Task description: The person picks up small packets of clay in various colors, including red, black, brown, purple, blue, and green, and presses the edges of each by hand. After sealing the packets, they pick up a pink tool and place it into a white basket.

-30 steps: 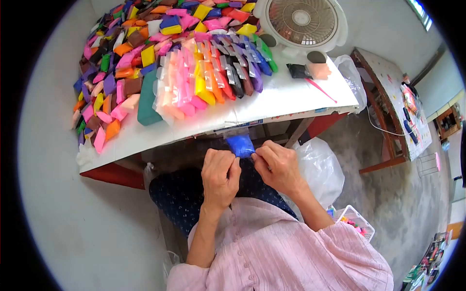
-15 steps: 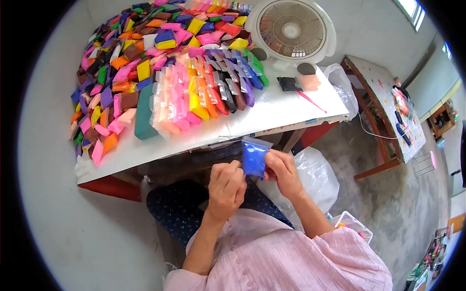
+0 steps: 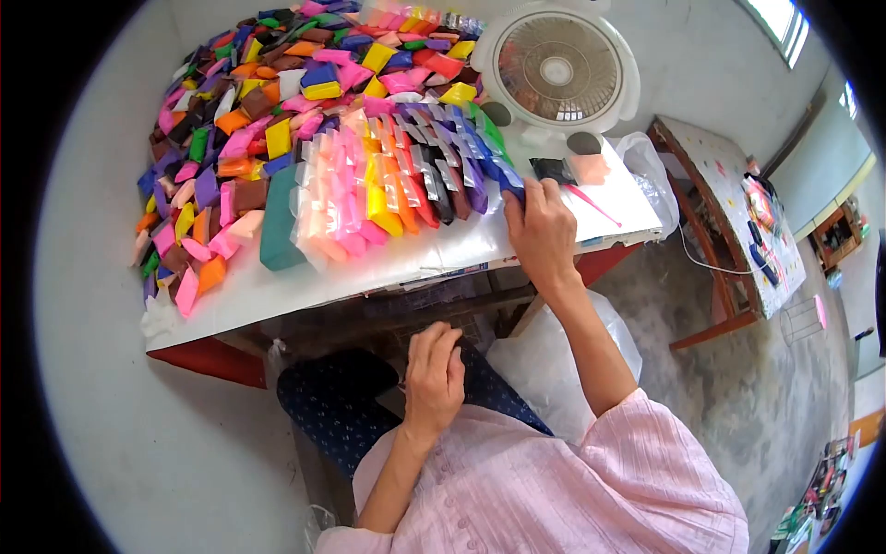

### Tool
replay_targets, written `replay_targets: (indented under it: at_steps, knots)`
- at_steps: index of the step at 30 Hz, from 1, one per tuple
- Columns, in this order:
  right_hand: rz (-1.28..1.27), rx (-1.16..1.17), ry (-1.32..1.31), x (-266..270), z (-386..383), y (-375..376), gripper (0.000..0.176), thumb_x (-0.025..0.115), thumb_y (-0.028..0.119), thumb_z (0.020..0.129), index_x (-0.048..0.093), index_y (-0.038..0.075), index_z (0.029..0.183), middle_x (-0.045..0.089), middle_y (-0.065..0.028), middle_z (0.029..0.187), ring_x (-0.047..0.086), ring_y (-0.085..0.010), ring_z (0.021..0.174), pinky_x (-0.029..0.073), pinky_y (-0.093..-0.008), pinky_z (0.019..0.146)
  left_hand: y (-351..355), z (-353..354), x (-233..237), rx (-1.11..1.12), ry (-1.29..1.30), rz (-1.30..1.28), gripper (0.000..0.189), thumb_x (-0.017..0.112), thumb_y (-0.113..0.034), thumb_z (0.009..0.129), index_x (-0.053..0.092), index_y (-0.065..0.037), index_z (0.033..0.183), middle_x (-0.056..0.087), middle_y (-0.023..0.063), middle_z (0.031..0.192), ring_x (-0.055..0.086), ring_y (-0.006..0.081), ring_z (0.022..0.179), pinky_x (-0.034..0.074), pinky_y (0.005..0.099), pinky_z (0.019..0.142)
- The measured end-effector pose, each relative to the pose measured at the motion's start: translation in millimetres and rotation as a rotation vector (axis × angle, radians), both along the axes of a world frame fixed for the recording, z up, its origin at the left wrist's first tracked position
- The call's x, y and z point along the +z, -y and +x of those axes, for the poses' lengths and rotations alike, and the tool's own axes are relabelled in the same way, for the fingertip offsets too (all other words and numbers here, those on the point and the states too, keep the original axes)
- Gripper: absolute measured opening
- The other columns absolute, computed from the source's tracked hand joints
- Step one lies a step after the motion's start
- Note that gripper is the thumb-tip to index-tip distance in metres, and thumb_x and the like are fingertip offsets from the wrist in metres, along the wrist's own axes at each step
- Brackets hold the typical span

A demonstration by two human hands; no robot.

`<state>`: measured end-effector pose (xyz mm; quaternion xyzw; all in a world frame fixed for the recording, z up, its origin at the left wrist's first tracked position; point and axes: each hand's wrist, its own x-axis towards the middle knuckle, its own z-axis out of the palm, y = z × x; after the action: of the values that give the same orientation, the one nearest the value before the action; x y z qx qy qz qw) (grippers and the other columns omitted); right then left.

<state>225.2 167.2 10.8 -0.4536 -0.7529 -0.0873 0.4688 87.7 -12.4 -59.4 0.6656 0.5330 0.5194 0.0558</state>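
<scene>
My right hand (image 3: 543,231) is over the table's front part, its fingers closed on a blue packet (image 3: 510,182) at the right end of the packet rows. Those rows of clear-topped packets (image 3: 383,185) run from pale peach through pink, yellow, orange, red, black, brown and purple to blue and green. A dark green block (image 3: 280,222) stands at their left end. Above my lap is my left hand (image 3: 434,374), its fingers curled together; whether something small is inside is hidden.
A large heap of coloured packets (image 3: 235,138) covers the table's left and back. A white fan (image 3: 556,69) stands behind. Black (image 3: 552,170) and peach (image 3: 589,168) packets and a pink stick (image 3: 592,205) lie at right. Another table (image 3: 729,212) stands farther right.
My right hand has moved up and forward from over my lap to the packet rows, carrying the blue packet. My left hand has stayed low, slightly lower than before.
</scene>
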Motion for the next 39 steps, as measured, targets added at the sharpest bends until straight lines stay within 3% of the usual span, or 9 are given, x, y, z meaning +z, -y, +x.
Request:
replay_targets:
  at_steps: [1,2,6,14,28,31,36,37,39]
  knots:
    - [-0.023,-0.019,0.042,-1,-3,-3,0.023,0.066,0.013,0.084,0.056,-0.001,0.099,0.056,-0.0179,0.091,0.06,-0.0363,0.071,0.051,-0.0418,0.062,4,0,-4,-0.02,-0.001,-0.029,0.03,0.059,0.007,0.079,0.058,0.003,0.109,0.058,0.0207,0.111,0.056,0.0393,0.098,0.046,0.0437,0.087]
    - [-0.078,0.039,0.008,-2,-5,-4,0.029,0.061,0.009,0.086,0.057,-0.004,0.111,0.056,-0.02,0.095,0.06,-0.0398,0.075,0.05,-0.0451,0.067,7,0,-7,-0.02,0.005,-0.044,0.028,0.059,0.007,0.079,0.059,0.003,0.107,0.058,0.0201,0.109,0.056,0.0388,0.097,0.046,0.0432,0.086]
    - [-0.138,0.094,0.078,3,-8,7,0.039,0.059,0.002,0.081,0.052,-0.01,0.118,0.054,-0.0215,0.096,0.059,-0.0383,0.088,0.05,-0.0439,0.075,15,-6,-15,-0.002,0.035,-0.123,0.024,0.06,0.005,0.08,0.061,0.003,0.104,0.058,0.0191,0.107,0.056,0.0378,0.096,0.047,0.0421,0.085]
    - [-0.128,0.033,0.105,2,-13,-4,0.033,0.061,0.006,0.083,0.056,-0.005,0.114,0.056,-0.0195,0.094,0.062,-0.0381,0.08,0.051,-0.0441,0.069,16,-8,-21,-0.041,0.05,-0.165,0.018,0.06,0.006,0.078,0.064,0.003,0.096,0.06,0.018,0.104,0.059,0.0351,0.094,0.049,0.0389,0.083]
    - [-0.114,0.054,0.097,-6,-7,-5,0.029,0.058,0.007,0.086,0.06,-0.002,0.114,0.056,-0.0211,0.095,0.06,-0.0398,0.082,0.048,-0.0463,0.07,23,-13,-34,-0.108,0.01,-0.145,0.025,0.06,0.005,0.074,0.062,0.002,0.099,0.057,0.0156,0.104,0.056,0.0329,0.097,0.05,0.0388,0.083]
    - [-0.103,0.043,0.135,-4,-8,-5,0.029,0.057,0.007,0.088,0.06,-0.002,0.115,0.056,-0.0204,0.095,0.06,-0.0393,0.082,0.047,-0.0464,0.07,23,-25,-26,-0.09,0.057,-0.172,0.025,0.061,0.005,0.076,0.062,0.003,0.1,0.057,0.0171,0.108,0.057,0.0339,0.1,0.049,0.0386,0.087]
    - [-0.092,0.046,0.075,-3,-5,4,0.034,0.06,0.008,0.088,0.057,-0.005,0.119,0.056,-0.0205,0.097,0.06,-0.0372,0.077,0.047,-0.0427,0.067,14,-60,12,0.066,0.084,0.04,0.021,0.062,0.005,0.079,0.062,0.001,0.1,0.061,0.0151,0.099,0.06,0.0326,0.088,0.051,0.0384,0.078]
    - [0.024,0.023,0.076,-8,-4,4,0.032,0.06,0.006,0.089,0.057,-0.004,0.119,0.057,-0.0182,0.097,0.06,-0.0327,0.074,0.048,-0.0403,0.065,13,-73,24,0.113,0.065,0.072,0.02,0.061,0.004,0.08,0.062,0.001,0.1,0.061,0.0151,0.098,0.06,0.0321,0.087,0.051,0.0377,0.077]
    - [-0.099,0.083,-0.066,-13,1,8,0.028,0.059,0.004,0.09,0.058,-0.003,0.117,0.057,-0.0155,0.095,0.059,-0.0273,0.072,0.048,-0.0382,0.064,17,-105,50,0.201,0.027,0.132,0.017,0.06,0.003,0.082,0.062,0.001,0.099,0.062,0.0151,0.097,0.061,0.0311,0.085,0.051,0.0364,0.075]
